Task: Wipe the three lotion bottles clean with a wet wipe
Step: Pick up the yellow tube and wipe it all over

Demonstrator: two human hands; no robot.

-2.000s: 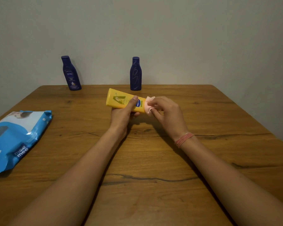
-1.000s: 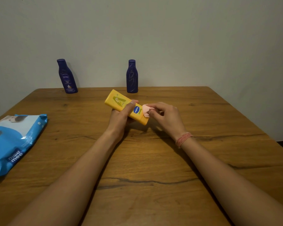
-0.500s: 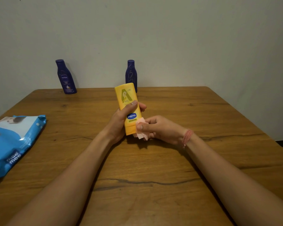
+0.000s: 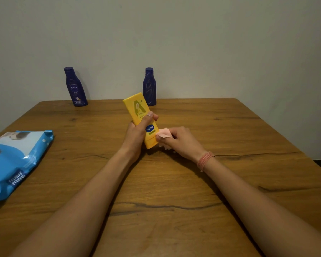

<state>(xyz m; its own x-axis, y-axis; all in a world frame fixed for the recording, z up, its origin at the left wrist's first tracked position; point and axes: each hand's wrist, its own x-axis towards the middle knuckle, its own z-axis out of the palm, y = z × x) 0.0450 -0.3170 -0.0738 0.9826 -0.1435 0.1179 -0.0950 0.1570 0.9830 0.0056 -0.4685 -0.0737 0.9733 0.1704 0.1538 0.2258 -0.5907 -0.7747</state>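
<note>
At the frame's centre the left hand (image 4: 137, 133) grips the yellow bottle (image 4: 140, 118), its long axis tilted, top end leaning toward the upper left, low end near the table (image 4: 230, 127). The right hand (image 4: 180, 142) pinches a wet wipe (image 4: 164, 134) against its lower right side.

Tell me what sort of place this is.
Probably a room in a home: a plain wooden table pushed against a bare wall, with lotion bottles and a pack of wet wipes on it.
</note>
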